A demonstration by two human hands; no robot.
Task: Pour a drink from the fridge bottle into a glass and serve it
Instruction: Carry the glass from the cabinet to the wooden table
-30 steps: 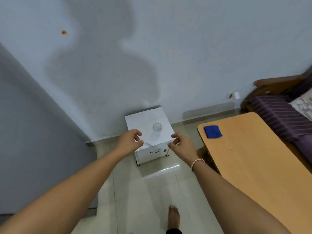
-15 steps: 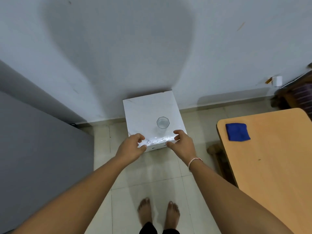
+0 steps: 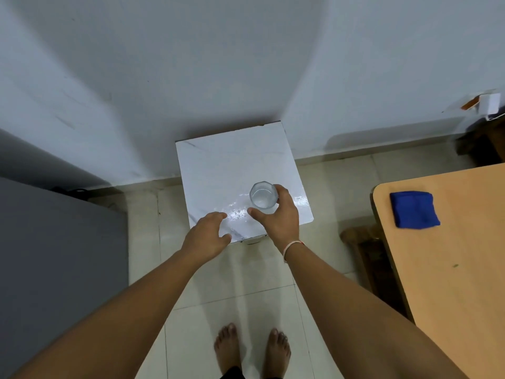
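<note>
- Feet [image 3: 251, 348], bare, stand side by side on pale floor tiles [image 3: 232, 310] at the bottom of our view; we look almost straight down.
- Both our forearms reach forward from the lower corners and converge on a small white cabinet [image 3: 218, 170]; a thin cord bracelet [image 3: 292, 246] circles our right wrist.
- Our left hand [image 3: 207, 236] hovers at the near left edge of the cabinet top, fingers spread and loosely curled, holding nothing; we cannot tell whether it touches the surface.
- Our right hand [image 3: 278, 217] wraps the glass [image 3: 263, 198] from the right and near side: fingers curl round the far right of its rim, the thumb points left below it. The hand is closed on the glass.
- The glass stands upright on the near right part of the glossy, marble-patterned cabinet top, its mouth facing us; it is clear and faceted, and whether it holds liquid we cannot tell.
- To our right, well apart from the cabinet, a wooden table [image 3: 451, 283] carries a folded blue cloth [image 3: 414, 209] near its far corner.
- To our left, a large grey surface [image 3: 54, 269] fills the edge of the view.
- Beyond the cabinet, whose far edge meets it, rises a pale wall [image 3: 246, 64] crossed by a broad shadow; a small white fitting [image 3: 489, 103] sits low on it at far right.
</note>
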